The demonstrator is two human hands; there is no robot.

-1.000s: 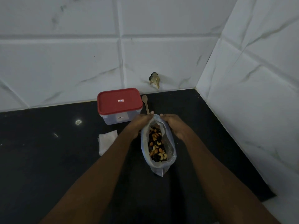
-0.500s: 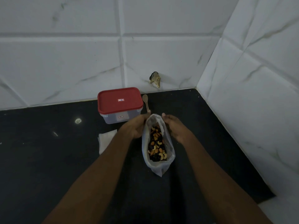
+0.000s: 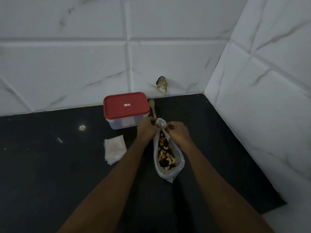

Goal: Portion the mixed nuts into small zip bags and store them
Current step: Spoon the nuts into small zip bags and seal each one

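Nuts (image 3: 165, 153) heaped inside a big bag (image 3: 179, 165), lying on the counter (image 3: 50, 174) between both forearms, none portioned yet. Far left, zip bags (image 3: 114, 148) stacked and untouched; next, a box (image 3: 126, 105) with lid on; just beside it, a spoon (image 3: 152, 107), unheld. Then left hand (image 3: 148, 128) and right hand (image 3: 178, 134), fingers curled, each pinching one side of the big bag's mouth, close together. Probably working that mouth; opening or closing, impossible to tell. Next, likely: free one hand, fetch a zip bag, then spoon in a portion without tipping the big bag.
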